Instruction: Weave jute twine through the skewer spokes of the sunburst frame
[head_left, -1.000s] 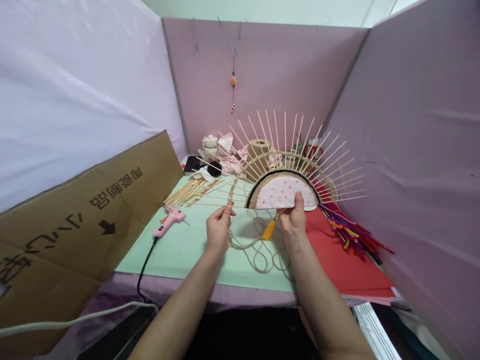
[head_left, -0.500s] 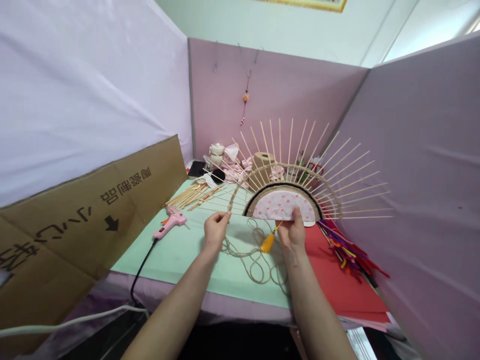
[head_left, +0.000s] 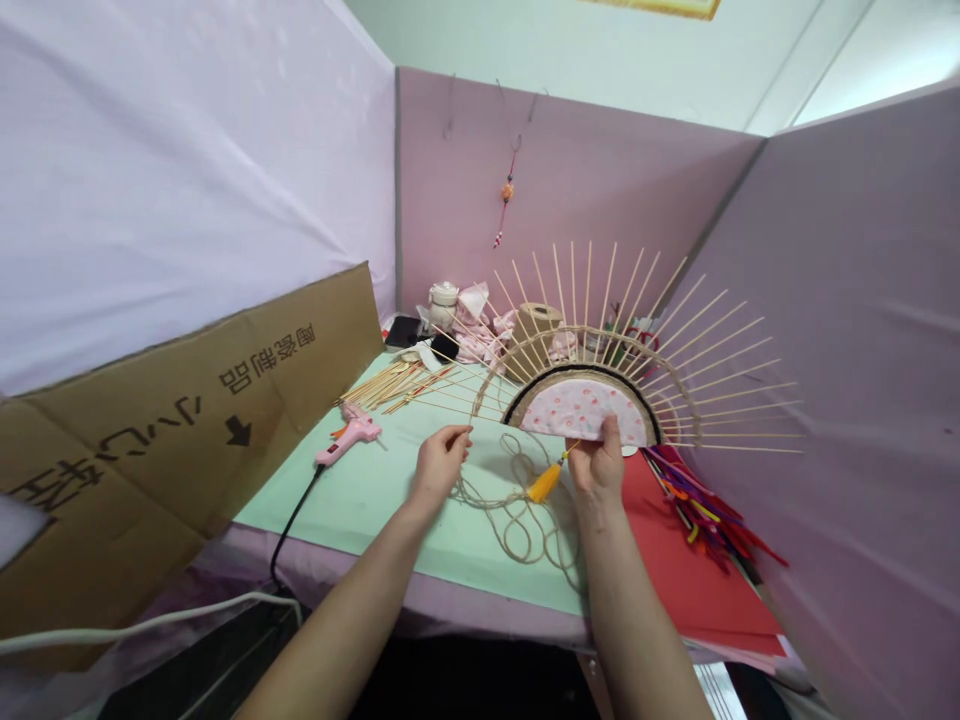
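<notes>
My right hand (head_left: pixel 598 472) grips a half-round fan (head_left: pixel 577 410) by its straight lower edge, thumb on the dotted pink-white cloth in front. Thin bamboo sticks spread from the fan like rays, and an arc of twine runs across them. At the fan's left end, my left hand (head_left: pixel 439 468) pinches the twine between thumb and fingertips. Loose loops of this twine (head_left: pixel 517 545) lie on the pale green tabletop between my forearms. A yellow tassel (head_left: pixel 544 485) hangs beside my right hand, below the fan.
A pink glue gun (head_left: pixel 351 438) lies at the left, near a bundle of sticks (head_left: pixel 401 383). Behind the fan stand a twine roll (head_left: pixel 536 325) and a white jar (head_left: pixel 443 300). Red sheets (head_left: pixel 675 560) and colourful pipe cleaners (head_left: pixel 701 510) lie right. Cardboard (head_left: pixel 195 430) borders the left.
The whole view has shifted a little, so things appear further right. The fan's right side sits slightly lower. Both hands keep their holds.
</notes>
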